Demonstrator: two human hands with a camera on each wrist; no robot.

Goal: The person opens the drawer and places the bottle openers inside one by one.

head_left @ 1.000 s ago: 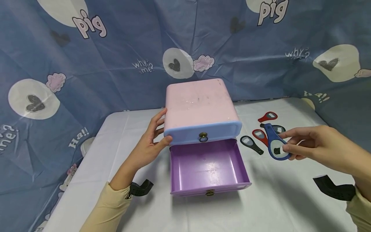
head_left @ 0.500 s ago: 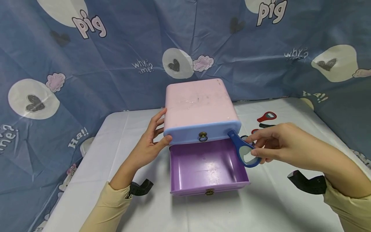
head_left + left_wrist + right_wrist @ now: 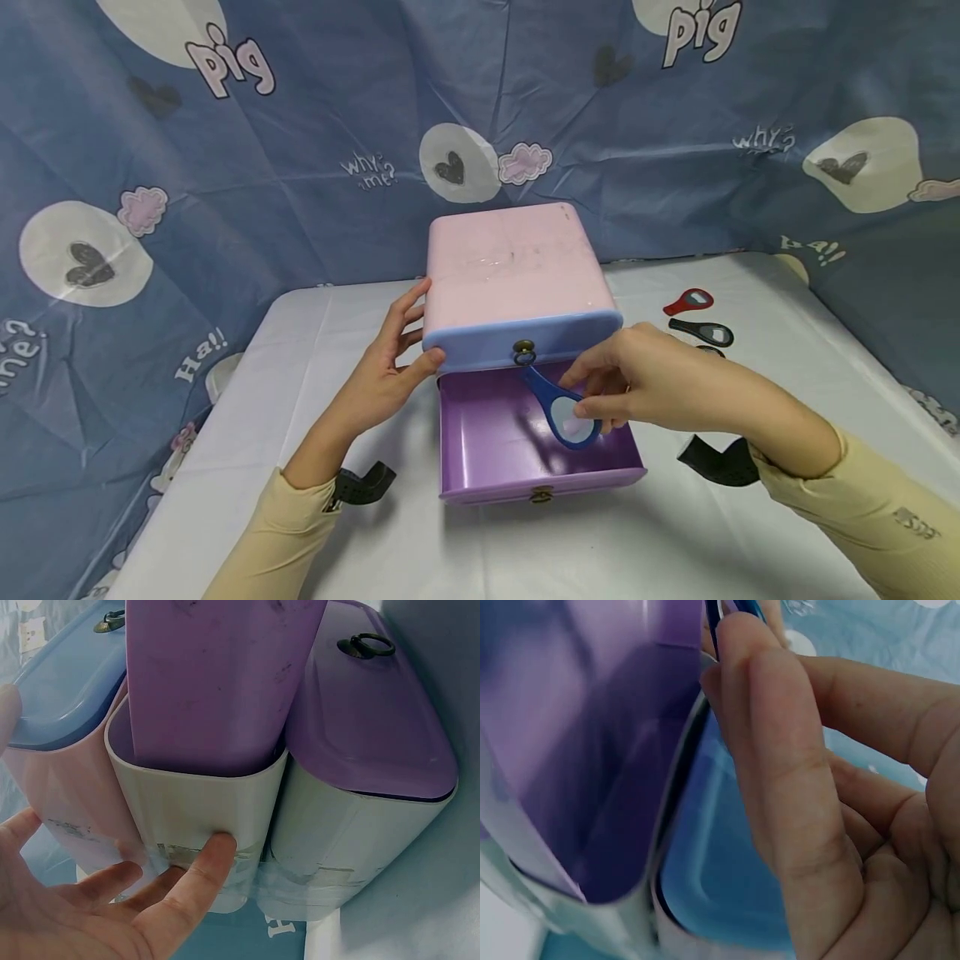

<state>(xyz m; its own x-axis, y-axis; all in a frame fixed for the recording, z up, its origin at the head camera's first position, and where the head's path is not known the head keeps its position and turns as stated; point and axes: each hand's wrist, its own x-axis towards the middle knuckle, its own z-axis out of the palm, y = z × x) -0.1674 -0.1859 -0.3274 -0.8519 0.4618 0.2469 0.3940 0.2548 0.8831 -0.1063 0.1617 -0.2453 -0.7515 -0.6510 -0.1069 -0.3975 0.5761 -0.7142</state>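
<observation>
Head view: the right hand (image 3: 637,383) pinches a blue bottle opener (image 3: 558,406) by its round head, thumb and fingers closed on the rim, and holds it over the open purple drawer (image 3: 525,467) of a small pink drawer box (image 3: 513,267); the opener hangs above the drawer's right half, clear of the floor as far as the view shows, though whether its head touches the right wall cannot be told; its long axis runs from the round head, near the drawer's right wall, up and back toward the brass ring pull (image 3: 523,353) on the blue upper drawer front (image 3: 525,342), so the handle tip sits just below that ring; the drawer's open space thus lies directly under and to the left of the opener, and the right hand is much the nearer of the two to it. The left hand (image 3: 390,367) rests with straight, spread fingers flat against the box's left side, thumb at the blue front's corner, holding nothing; the left wrist view shows those fingers (image 3: 202,862) pressed on the box's pale wall. On the tabletop (image 3: 300,417), well to the right of the box, lie a red bottle opener (image 3: 688,302) and a black bottle opener (image 3: 703,332), apart from both hands.
</observation>
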